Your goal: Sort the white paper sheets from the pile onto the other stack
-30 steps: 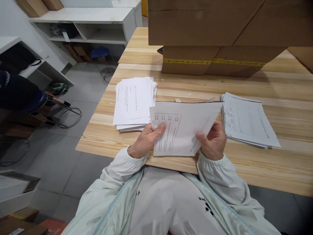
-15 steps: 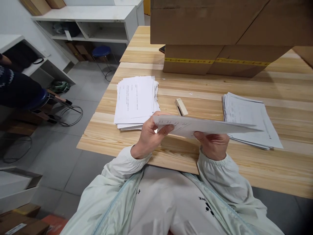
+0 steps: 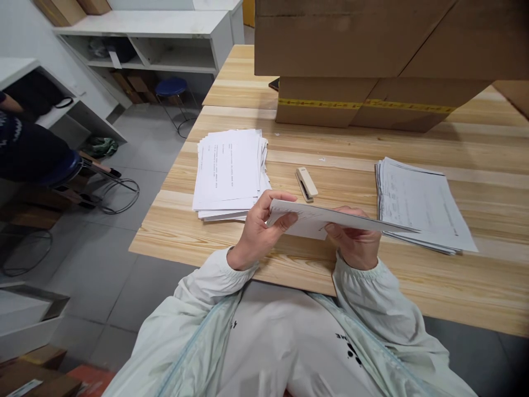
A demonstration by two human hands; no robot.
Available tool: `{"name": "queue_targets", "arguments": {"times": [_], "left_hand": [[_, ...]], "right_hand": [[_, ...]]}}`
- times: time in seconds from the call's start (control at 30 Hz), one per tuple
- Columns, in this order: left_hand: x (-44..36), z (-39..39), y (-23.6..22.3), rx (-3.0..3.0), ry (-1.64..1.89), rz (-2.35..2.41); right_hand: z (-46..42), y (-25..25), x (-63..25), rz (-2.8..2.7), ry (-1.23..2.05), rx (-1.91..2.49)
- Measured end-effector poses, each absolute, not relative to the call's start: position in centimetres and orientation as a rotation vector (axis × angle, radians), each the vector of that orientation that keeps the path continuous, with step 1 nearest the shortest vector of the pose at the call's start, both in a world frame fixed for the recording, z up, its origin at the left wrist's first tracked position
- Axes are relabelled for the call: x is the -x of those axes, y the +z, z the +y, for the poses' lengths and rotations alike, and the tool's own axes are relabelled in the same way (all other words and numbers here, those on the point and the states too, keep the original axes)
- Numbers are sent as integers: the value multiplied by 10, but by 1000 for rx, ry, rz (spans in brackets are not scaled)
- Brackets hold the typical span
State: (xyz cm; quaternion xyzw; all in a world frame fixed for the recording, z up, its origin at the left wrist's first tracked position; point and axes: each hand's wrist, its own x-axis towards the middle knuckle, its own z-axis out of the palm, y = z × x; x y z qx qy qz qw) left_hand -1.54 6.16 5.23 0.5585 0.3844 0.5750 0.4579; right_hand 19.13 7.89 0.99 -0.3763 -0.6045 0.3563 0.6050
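Note:
Between my two hands I hold some paper sheets (image 3: 309,220), raised above the table's front edge and seen nearly edge-on. My left hand (image 3: 264,226) grips their left end, thumb on the near face. Lower down on the right, my right hand (image 3: 355,240) pinches the near edge with fingers behind. How many sheets there are I cannot tell. Just beyond them a cream stapler (image 3: 306,183) lies on the wood. One stack of printed paper (image 3: 229,171) is to the left, its near corner behind my left hand. Another paper stack (image 3: 421,204) lies to the right.
Large cardboard boxes (image 3: 372,41) stand stacked at the back of the wooden table (image 3: 330,146). A dark flat object (image 3: 274,84) pokes out beside them. On the left are a blue stool (image 3: 171,86), white shelves (image 3: 173,25) and a seated person (image 3: 31,140).
The held sheets have tilted and their right end has shifted left. My left hand has moved slightly right, my right hand slightly left. More of the stapler shows now.

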Motion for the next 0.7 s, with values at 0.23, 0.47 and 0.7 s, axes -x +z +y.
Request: {"name": "queue_targets", "arguments": {"times": [0.23, 0.47, 0.7], "left_hand": [[13, 57, 59, -1498, 1468, 988], [12, 56, 53, -1516, 1479, 1062], [13, 54, 53, -1485, 1476, 1041]], "right_hand": [[75, 9, -191, -1418, 752, 843], [74, 0, -187, -1375, 745, 951], [72, 2, -187, -1351, 729, 983]]}}
